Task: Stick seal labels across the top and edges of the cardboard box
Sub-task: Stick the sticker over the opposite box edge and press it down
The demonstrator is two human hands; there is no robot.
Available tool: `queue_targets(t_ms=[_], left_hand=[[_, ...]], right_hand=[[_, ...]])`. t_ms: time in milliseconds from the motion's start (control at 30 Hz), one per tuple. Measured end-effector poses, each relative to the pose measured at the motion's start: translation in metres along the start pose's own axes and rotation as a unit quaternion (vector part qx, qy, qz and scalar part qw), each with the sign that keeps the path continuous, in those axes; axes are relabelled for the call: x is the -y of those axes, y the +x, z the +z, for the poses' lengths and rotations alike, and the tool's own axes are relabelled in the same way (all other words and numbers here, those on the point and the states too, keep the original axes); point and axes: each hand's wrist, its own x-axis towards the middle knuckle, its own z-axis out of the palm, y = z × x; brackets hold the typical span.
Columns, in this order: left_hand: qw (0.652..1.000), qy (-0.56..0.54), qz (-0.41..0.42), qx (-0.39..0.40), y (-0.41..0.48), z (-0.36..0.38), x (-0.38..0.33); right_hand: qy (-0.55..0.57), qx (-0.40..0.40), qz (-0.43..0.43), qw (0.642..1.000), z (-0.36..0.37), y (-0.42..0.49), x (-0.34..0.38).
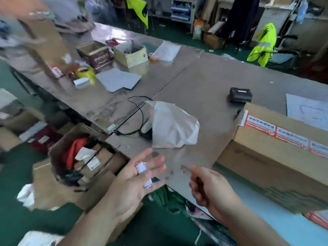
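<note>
Cardboard box (pixel 266 155) cut off; right hand (pixel 213 189) grip perhaps empty.

The cardboard box (pixel 276 157) at the desk's right edge is matt brown board. The seal labels (pixel 284 134) along its top are smooth, slightly glossy paper. The desk (pixel 204 77) has a scuffed top with a dull sheen. Near its front edge, a crumpled white sheet (pixel 174 126) looks thin and semi-translucent.

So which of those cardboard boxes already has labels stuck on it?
The closed box at the right: red-and-white labels run along its top. The open box at the back and the floor box show no such strip.
</note>
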Motion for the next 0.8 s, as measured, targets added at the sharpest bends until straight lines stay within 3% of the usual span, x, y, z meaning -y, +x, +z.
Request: queue_targets(t_ms=[167,400,533,667,800], left_hand=[[0.993,0.07,-0.013,-0.091,-0.028,-0.07,-0.01],[0.984,-0.069,-0.065,-0.15,-0.046,-0.14,-0.006],[0.975,-0.061,-0.071,-0.201,-0.05,-0.16,0.007],[0.948,-0.07,-0.075,-0.301,-0.053,-0.178,0.028],[0.894,-0.095,-0.078,-0.431,-0.041,-0.214,0.048]], right_hand=[[-0.04,0.037,0.017,0.998,0.064,0.016,-0.011],[-0.073,0.068,0.062,0.993,0.121,0.032,-0.023],[-0.104,0.096,0.078,0.987,0.133,0.044,-0.026],[-0.144,0.129,0.105,0.975,0.145,0.064,-0.026],[-0.151,0.133,0.137,0.97,0.163,0.089,-0.033]])
